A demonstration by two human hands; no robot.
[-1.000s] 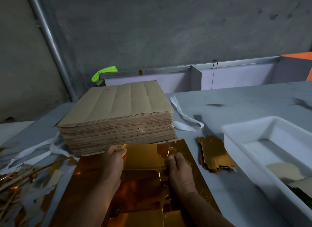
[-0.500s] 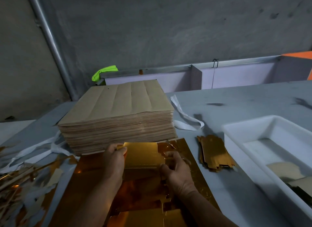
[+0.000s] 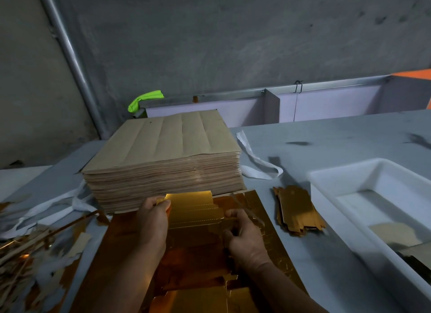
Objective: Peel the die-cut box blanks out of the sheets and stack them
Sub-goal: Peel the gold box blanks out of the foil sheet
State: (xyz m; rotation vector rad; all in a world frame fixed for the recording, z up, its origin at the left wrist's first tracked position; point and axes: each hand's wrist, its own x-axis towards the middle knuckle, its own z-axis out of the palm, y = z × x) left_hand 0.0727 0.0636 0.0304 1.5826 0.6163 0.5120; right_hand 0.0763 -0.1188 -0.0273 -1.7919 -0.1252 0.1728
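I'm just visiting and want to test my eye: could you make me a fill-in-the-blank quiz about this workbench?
1. The left hand and the right hand both hold a shiny card coloured ____.
2. The small pile of finished cards lies on the person's ____ side.
3. The plastic tub beside that pile is coloured ____.

Missing words: gold; right; white.

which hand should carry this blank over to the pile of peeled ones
Right, probably. The right hand pinches the blank at its right edge, and the pile lies just beyond it on the table. The left hand holds the blank's left corner, on the side away from the pile.
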